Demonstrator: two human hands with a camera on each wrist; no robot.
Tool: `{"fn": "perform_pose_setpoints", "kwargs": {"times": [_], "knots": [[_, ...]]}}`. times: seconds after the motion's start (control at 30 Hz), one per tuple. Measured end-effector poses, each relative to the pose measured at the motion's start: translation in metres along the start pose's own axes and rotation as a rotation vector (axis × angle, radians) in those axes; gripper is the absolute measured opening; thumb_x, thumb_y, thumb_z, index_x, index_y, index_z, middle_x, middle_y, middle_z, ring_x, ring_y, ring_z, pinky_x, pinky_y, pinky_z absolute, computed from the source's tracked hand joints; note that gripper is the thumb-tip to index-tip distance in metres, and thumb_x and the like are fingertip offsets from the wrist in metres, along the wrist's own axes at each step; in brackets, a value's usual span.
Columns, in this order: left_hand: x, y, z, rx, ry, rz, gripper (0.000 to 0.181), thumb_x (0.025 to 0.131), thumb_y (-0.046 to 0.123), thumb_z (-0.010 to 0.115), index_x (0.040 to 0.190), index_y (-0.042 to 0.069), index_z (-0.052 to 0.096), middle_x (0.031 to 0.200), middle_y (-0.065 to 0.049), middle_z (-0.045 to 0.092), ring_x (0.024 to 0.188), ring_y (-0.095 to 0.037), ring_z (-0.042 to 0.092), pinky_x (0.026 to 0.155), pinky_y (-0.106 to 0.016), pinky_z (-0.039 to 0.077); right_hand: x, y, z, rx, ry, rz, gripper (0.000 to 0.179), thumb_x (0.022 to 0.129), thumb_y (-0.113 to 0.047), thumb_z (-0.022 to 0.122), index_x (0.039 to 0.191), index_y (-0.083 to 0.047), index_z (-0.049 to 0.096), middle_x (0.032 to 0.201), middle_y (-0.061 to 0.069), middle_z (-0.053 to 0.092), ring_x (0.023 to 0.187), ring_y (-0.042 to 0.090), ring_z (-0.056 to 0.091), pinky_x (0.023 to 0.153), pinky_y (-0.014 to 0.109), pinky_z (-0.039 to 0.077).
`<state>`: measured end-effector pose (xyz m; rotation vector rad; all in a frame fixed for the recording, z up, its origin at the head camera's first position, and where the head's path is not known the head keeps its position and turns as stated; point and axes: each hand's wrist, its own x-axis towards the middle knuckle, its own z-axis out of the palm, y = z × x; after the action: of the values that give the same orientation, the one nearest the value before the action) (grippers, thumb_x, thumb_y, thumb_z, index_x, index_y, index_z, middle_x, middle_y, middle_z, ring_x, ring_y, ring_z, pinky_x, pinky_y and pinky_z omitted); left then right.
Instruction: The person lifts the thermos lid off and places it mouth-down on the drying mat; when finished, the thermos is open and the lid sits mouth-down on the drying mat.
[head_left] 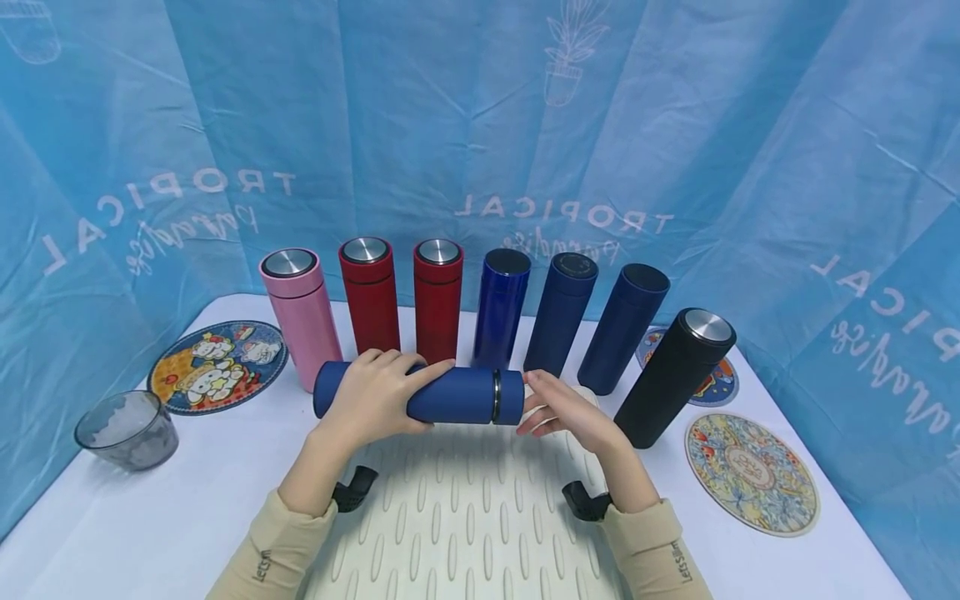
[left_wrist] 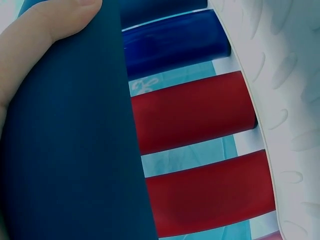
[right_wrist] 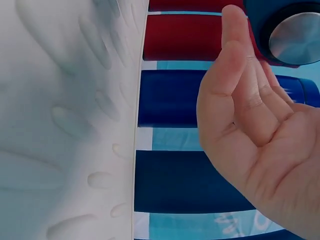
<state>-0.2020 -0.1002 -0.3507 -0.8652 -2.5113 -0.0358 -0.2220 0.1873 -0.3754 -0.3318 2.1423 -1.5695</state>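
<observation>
A matte blue bottle (head_left: 459, 396) is held lengthwise across the front of a row of bottles, above the far end of a pale ridged panel (head_left: 450, 508). Its body is wrapped by the left grip (head_left: 377, 390), whose fingers and thumb are curled round it. Its lidded end, marked off by a dark shiny band, is pointed toward the right grip (head_left: 566, 408). A silver disc (right_wrist: 297, 37) is seen on that end in the right wrist view. The fingers of the right grip are extended beside the lid, and nothing is clasped by them; whether the lid is touched cannot be told.

Behind, a pink bottle (head_left: 303, 337), two red bottles (head_left: 437, 312), a glossy blue bottle (head_left: 501, 308), two dark blue bottles (head_left: 558, 321) and a black bottle (head_left: 667, 387) are stood on the white tabletop (head_left: 217, 475). A grey glass (head_left: 138, 442) is placed near a round cartoon mat (head_left: 217, 367) at left; a round patterned mat (head_left: 752, 473) is laid at right.
</observation>
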Motion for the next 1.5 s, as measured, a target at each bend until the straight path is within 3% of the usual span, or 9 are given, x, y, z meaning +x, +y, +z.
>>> {"fn": "perform_pose_setpoints", "kwargs": {"times": [0.27, 0.57, 0.73, 0.87, 0.97, 1.1, 1.2, 1.3, 1.5], "knots": [[0.0005, -0.0002, 0.0028, -0.007, 0.016, 0.007, 0.083, 0.053, 0.051, 0.082, 0.128, 0.030, 0.054, 0.100, -0.005, 0.065, 0.088, -0.026, 0.061, 0.081, -0.044, 0.048, 0.0002, 0.0011, 0.0004, 0.008, -0.012, -0.033, 0.056, 0.095, -0.041, 0.044, 0.133, -0.002, 0.031, 0.099, 0.014, 0.060, 0.084, 0.024, 0.066, 0.076, 0.036, 0.053], [-0.0001, 0.0004, 0.0014, -0.010, -0.003, -0.002, 0.083, 0.054, 0.053, 0.082, 0.129, 0.030, 0.053, 0.101, -0.005, 0.065, 0.090, -0.026, 0.061, 0.082, -0.045, 0.047, -0.0022, 0.0008, -0.0013, 0.097, -0.046, -0.118, 0.061, 0.085, -0.025, 0.062, 0.134, -0.009, 0.029, 0.123, 0.020, 0.044, 0.098, 0.026, 0.056, 0.086, 0.045, 0.049], [-0.0004, 0.0002, 0.0013, -0.006, -0.005, -0.005, 0.083, 0.054, 0.053, 0.081, 0.129, 0.030, 0.053, 0.101, -0.005, 0.065, 0.090, -0.026, 0.061, 0.081, -0.044, 0.047, -0.0035, 0.0000, -0.0001, 0.067, -0.043, -0.190, 0.065, 0.080, -0.016, 0.070, 0.131, -0.012, 0.031, 0.132, 0.018, 0.036, 0.110, 0.031, 0.048, 0.085, 0.040, 0.049], [-0.0006, -0.0002, 0.0015, -0.009, 0.003, -0.004, 0.083, 0.054, 0.053, 0.081, 0.129, 0.030, 0.054, 0.101, -0.005, 0.065, 0.089, -0.026, 0.061, 0.081, -0.044, 0.047, -0.0036, -0.0006, 0.0006, 0.048, -0.037, -0.189, 0.068, 0.080, -0.017, 0.071, 0.133, -0.015, 0.029, 0.136, 0.019, 0.032, 0.114, 0.034, 0.044, 0.085, 0.042, 0.049], [-0.0006, -0.0004, 0.0015, -0.007, 0.009, -0.002, 0.083, 0.054, 0.053, 0.081, 0.129, 0.030, 0.054, 0.101, -0.005, 0.065, 0.089, -0.026, 0.061, 0.081, -0.044, 0.047, -0.0035, -0.0008, 0.0005, 0.054, -0.047, -0.138, 0.062, 0.089, -0.029, 0.060, 0.138, -0.019, 0.023, 0.138, 0.018, 0.029, 0.113, 0.033, 0.047, 0.086, 0.045, 0.049], [-0.0006, -0.0005, 0.0009, -0.001, 0.012, 0.001, 0.082, 0.054, 0.054, 0.080, 0.129, 0.029, 0.054, 0.101, -0.005, 0.065, 0.089, -0.026, 0.061, 0.081, -0.044, 0.047, -0.0024, -0.0009, 0.0018, 0.026, -0.016, -0.025, 0.060, 0.094, -0.052, 0.037, 0.140, -0.016, 0.023, 0.123, 0.018, 0.047, 0.097, 0.028, 0.060, 0.080, 0.041, 0.052], [-0.0007, -0.0003, 0.0004, 0.001, 0.012, 0.001, 0.082, 0.055, 0.054, 0.080, 0.128, 0.030, 0.054, 0.101, -0.005, 0.065, 0.089, -0.026, 0.061, 0.080, -0.044, 0.047, -0.0015, -0.0011, 0.0035, 0.005, 0.012, 0.022, 0.063, 0.093, -0.057, 0.035, 0.135, -0.009, 0.031, 0.101, 0.013, 0.057, 0.084, 0.024, 0.066, 0.075, 0.038, 0.052], [-0.0008, 0.0000, 0.0005, -0.001, 0.012, 0.000, 0.082, 0.054, 0.053, 0.081, 0.128, 0.030, 0.054, 0.101, -0.005, 0.065, 0.089, -0.026, 0.061, 0.080, -0.044, 0.047, -0.0023, -0.0015, 0.0042, 0.000, 0.012, 0.016, 0.061, 0.093, -0.053, 0.039, 0.132, -0.007, 0.033, 0.092, 0.009, 0.057, 0.082, 0.023, 0.066, 0.077, 0.040, 0.051], [-0.0009, -0.0004, 0.0018, -0.006, 0.021, 0.003, 0.082, 0.054, 0.052, 0.081, 0.128, 0.030, 0.054, 0.100, -0.005, 0.065, 0.088, -0.026, 0.061, 0.080, -0.044, 0.047, -0.0021, -0.0011, 0.0029, 0.010, -0.014, -0.029, 0.060, 0.095, -0.046, 0.042, 0.136, -0.004, 0.029, 0.095, 0.011, 0.059, 0.087, 0.024, 0.065, 0.083, 0.039, 0.051]]}}
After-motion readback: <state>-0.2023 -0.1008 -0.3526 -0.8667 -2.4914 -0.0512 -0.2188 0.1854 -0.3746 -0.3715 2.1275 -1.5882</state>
